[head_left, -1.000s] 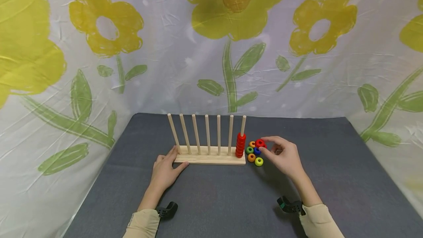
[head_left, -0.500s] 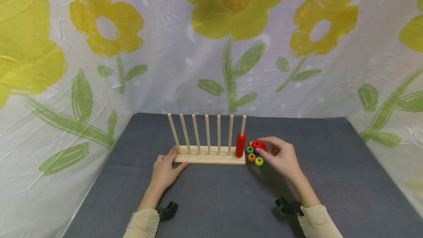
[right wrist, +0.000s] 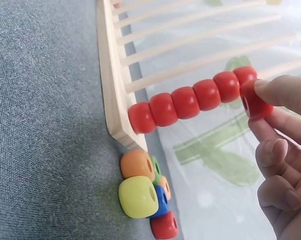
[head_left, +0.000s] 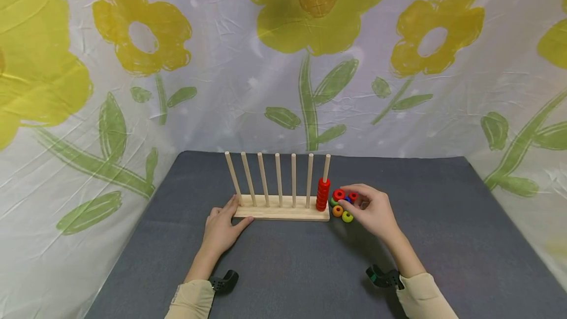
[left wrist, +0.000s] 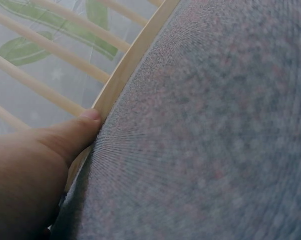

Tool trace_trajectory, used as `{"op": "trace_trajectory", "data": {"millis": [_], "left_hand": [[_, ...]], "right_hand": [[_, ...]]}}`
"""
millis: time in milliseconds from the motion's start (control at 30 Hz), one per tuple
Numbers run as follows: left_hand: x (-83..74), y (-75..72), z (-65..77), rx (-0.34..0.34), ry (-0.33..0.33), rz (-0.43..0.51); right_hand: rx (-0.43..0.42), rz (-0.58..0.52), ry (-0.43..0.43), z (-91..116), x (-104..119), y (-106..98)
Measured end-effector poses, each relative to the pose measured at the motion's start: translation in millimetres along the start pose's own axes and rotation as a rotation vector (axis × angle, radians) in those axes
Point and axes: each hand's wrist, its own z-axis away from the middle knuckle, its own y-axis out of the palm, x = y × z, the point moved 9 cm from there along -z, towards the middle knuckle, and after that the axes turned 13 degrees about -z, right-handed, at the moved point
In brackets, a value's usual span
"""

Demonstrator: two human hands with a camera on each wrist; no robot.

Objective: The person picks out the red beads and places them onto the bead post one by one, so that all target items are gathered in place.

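A wooden peg stand [head_left: 283,214] with several upright pegs sits on the table. Its rightmost peg carries a stack of red beads [head_left: 323,195]; the other pegs are bare. My left hand [head_left: 220,230] grips the stand's left end, its thumb [left wrist: 85,125] against the front edge of the base in the left wrist view. Between thumb and fingertips, my right hand [head_left: 374,210] pinches a single red bead [right wrist: 255,102]. In the head view this bead is above the loose beads, just right of the stack; in the right wrist view it overlaps the stack's top.
Loose beads cluster at the stand's right end: a yellow bead [right wrist: 138,197], an orange bead [right wrist: 137,165], a blue bead [right wrist: 161,202], a red bead [right wrist: 164,226] and others partly hidden. A flowered cloth [head_left: 212,112] hangs behind the dark table [head_left: 283,270].
My right hand has moved a little to the left with the pinched red bead, bringing it closer to the stack. Another red bead now shows among the loose ones. The left hand has stayed put.
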Motion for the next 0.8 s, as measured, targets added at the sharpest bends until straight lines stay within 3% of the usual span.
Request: {"op": "trace_trajectory", "data": {"millis": [467, 800], "left_hand": [[-2.3, -3.2, 2.2, -0.038, 0.015, -0.007], [0.6, 1.5, -0.1, 0.006, 0.004, 0.005]], "right_hand": [[0.017, 0.005, 0.023, -0.4, 0.1, 1.7], [0.023, 0.008, 0.003, -5.9, 4.4, -1.7]]}}
